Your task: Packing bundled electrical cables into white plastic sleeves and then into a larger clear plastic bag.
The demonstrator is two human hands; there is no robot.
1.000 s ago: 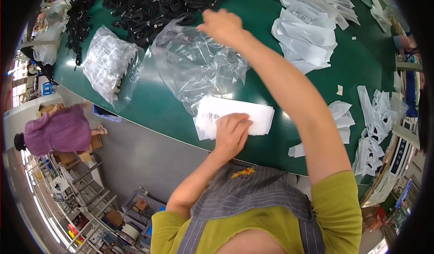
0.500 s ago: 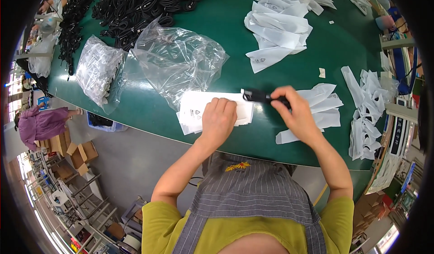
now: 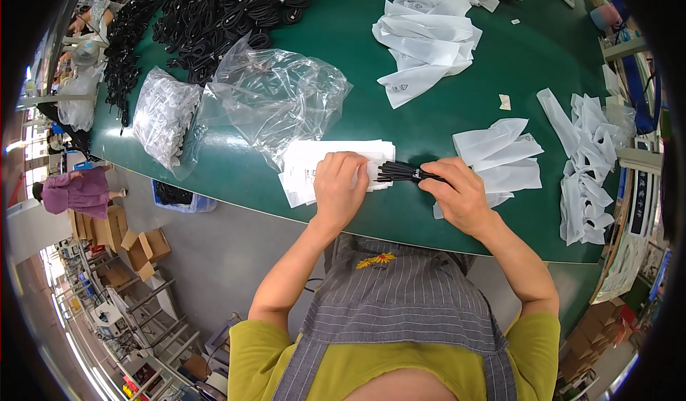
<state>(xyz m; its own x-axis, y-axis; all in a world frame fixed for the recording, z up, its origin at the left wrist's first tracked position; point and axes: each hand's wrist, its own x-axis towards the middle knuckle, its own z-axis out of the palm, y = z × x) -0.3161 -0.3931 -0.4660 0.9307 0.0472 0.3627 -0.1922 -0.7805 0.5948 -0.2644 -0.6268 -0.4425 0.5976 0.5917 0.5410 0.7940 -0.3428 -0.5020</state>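
My right hand [image 3: 461, 192] is closed around a folded bundle of black cable [image 3: 396, 173]. The bundle's left end reaches the right part of a stack of white printed bags [image 3: 300, 159] near the table's front edge. Over that stack, my left hand [image 3: 341, 188] has its fingers curled, pinching the top bag by its right end, close to the cable. Whether the cable's tip is inside the bag or only against it, I cannot tell. Just behind my right hand lie several filled white bags [image 3: 496, 147], spread like a fan.
A crumpled clear plastic bag [image 3: 279, 101] and a clear pack of small white pieces [image 3: 166, 115] lie to the left. Black cables [image 3: 221, 19] are heaped at the back left. More white bags [image 3: 425, 37] lie at the back, others [image 3: 586, 165] far right. Another person [image 3: 75, 190] stands left.
My right hand has brought the cable bundle slightly left and down, against the bag stack. The left hand's fingers have lifted the top bag's right end. The view has shifted a little.
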